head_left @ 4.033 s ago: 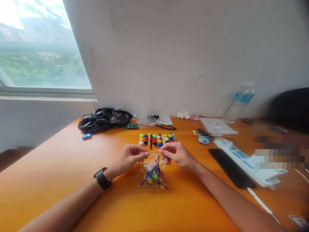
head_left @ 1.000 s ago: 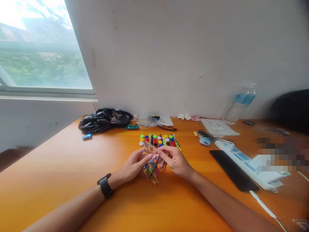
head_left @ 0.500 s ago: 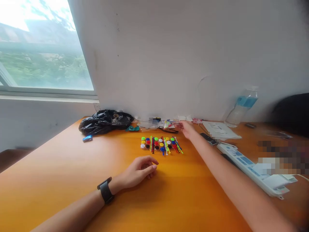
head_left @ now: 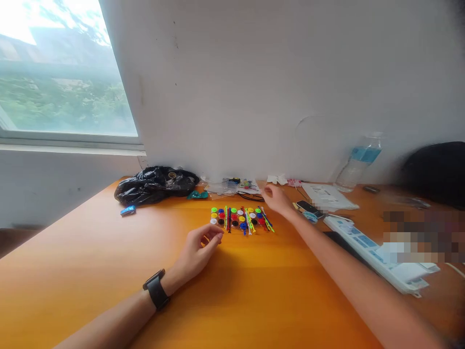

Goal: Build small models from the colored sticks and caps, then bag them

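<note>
My left hand (head_left: 201,248), with a black watch (head_left: 157,289) on its wrist, hovers over the near side of the coloured pieces. Its fingers are loosely curled, the thumb near the index finger, with nothing visible between them. Farther back and to the right, my right hand (head_left: 278,199) is beside a black cable (head_left: 251,197). Its fingers are slightly bent and appear to hold nothing. Between the hands lie rows of round coloured plastic discs (head_left: 234,218) and slim coloured sticks (head_left: 250,221). A small clear bag of coloured bits (head_left: 248,184) rests by the wall.
A black plastic bag (head_left: 156,186) and a small blue packet (head_left: 128,211) lie at the back left. To the right are a phone (head_left: 309,209), a white power strip (head_left: 358,240), a flat white package (head_left: 329,196) and a clear bottle (head_left: 354,169). The wall bounds the table behind.
My right hand has drawn back from the small bag of coloured bits, which now lies by the wall. My left hand has moved forward and slightly left, nearer the discs.
</note>
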Available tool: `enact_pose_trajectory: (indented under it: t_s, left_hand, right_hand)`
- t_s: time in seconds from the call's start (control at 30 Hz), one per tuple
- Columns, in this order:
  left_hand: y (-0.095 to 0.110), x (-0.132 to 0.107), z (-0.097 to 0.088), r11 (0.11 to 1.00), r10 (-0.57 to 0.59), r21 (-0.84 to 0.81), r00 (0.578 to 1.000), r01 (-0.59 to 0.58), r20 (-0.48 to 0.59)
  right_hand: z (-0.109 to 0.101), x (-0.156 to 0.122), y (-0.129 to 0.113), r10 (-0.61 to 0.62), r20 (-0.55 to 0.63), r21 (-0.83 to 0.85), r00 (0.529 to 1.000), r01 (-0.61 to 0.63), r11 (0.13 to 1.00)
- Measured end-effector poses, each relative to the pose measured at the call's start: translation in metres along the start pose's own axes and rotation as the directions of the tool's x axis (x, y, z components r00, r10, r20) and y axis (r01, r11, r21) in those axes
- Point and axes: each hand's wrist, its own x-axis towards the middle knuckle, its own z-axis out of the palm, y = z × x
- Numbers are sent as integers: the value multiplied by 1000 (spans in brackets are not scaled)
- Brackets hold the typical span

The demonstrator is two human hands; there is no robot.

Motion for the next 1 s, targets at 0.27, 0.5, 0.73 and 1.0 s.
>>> enact_pose_trajectory:
  t_s: [0.27, 0.5, 0.73, 1.0]
  left_hand:
    - [-26, 13, -11, 944, 55, 331, 985, 1, -161]
    - [-36, 32, -19, 759, 93, 651, 990, -1, -106]
    - [-41, 40, -18, 763, 60, 646, 993, 20, -102]
    - [-33, 36, -16, 738, 72, 674, 991, 26, -117]
  right_hand:
    - [-2, -116, -21, -486, 151, -178, 861, 507, 843]
    - [28, -163, -53, -623, 391, -159, 677, 717, 679]
    - [53, -174, -58, -607, 354, -196, 711, 691, 696]
    - [59, -172, -51, -542, 379, -225, 750, 643, 732]
